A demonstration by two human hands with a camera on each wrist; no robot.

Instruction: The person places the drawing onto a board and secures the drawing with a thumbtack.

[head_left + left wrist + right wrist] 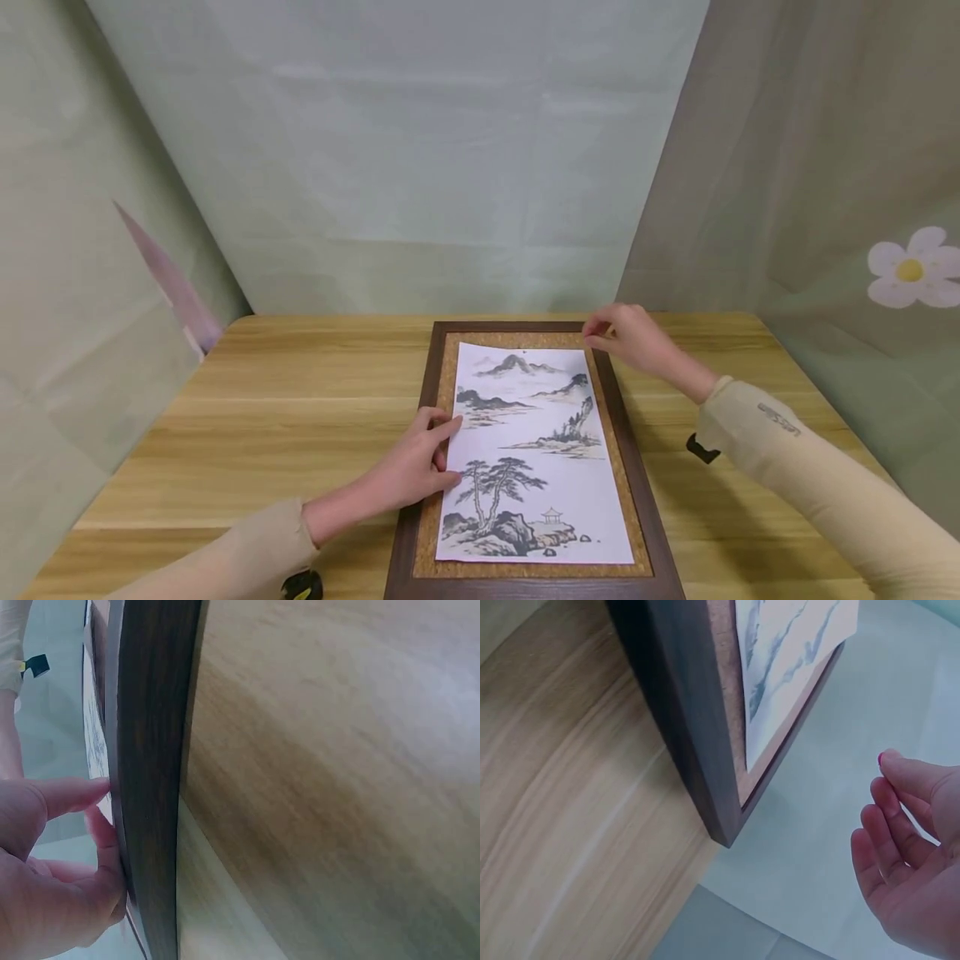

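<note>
1. The landscape ink painting lies on the cork board of a dark wooden frame, flat on the wooden table.
2. The left hand presses the painting's left edge with straight fingers (nothing gripped).
3. The right hand hovers above the frame's far right corner, fingers relaxed, holding nothing.

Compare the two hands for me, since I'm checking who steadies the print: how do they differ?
The left hand rests on the print's left edge, fingers straight; the right hand hovers above the frame's far right corner, touching nothing that I can see. The left lies flat and low; the right is raised, fingers loosely curled. Both are bare and wear beige sleeves.
</note>
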